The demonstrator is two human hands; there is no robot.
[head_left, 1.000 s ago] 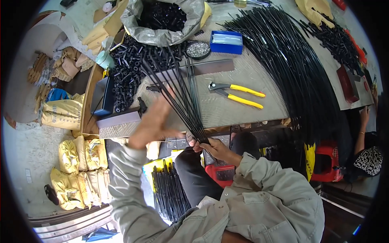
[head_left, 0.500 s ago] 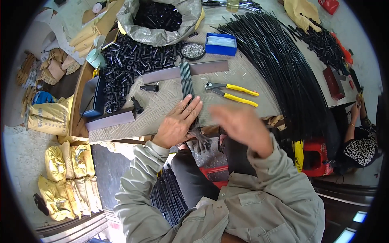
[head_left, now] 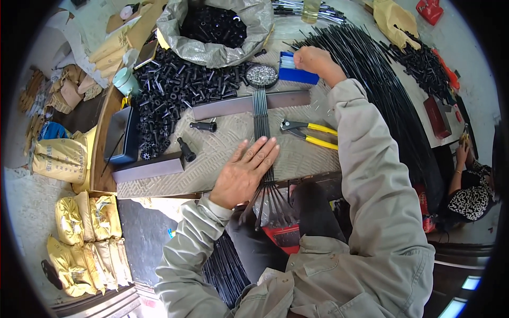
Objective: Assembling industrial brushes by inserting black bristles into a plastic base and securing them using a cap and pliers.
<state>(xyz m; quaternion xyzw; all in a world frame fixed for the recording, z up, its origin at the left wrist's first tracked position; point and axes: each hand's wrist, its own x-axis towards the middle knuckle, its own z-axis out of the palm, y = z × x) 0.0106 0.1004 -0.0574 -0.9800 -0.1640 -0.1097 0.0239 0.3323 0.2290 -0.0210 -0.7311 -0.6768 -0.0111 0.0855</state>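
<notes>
My left hand (head_left: 245, 174) lies with its fingers stretched out over a row of thin black rods (head_left: 261, 123). The rods cross a flat metal bar (head_left: 225, 108), and their near ends fan out past the table's front edge. Their far ends reach a round dish of small silvery pieces (head_left: 262, 76). Over the right end of a blue box of pale thin strips (head_left: 298, 74), my right hand (head_left: 316, 61) is closed, its fingertips hidden. Whatever it grips cannot be made out. Yellow-handled pliers (head_left: 313, 132) lie to the right of the rods.
Black tubular fittings (head_left: 175, 90) are heaped at left, below an open sack of similar parts (head_left: 212, 26). Two fittings lie nearer, by a second metal bar (head_left: 148, 168). A large bundle of black rods (head_left: 384, 100) covers the right side. Another person (head_left: 469, 185) sits far right.
My right hand has moved up and away from beside the rods to the blue box. The rods now reach farther, to the dish, and their near ends are more spread. My left hand stays on them.
</notes>
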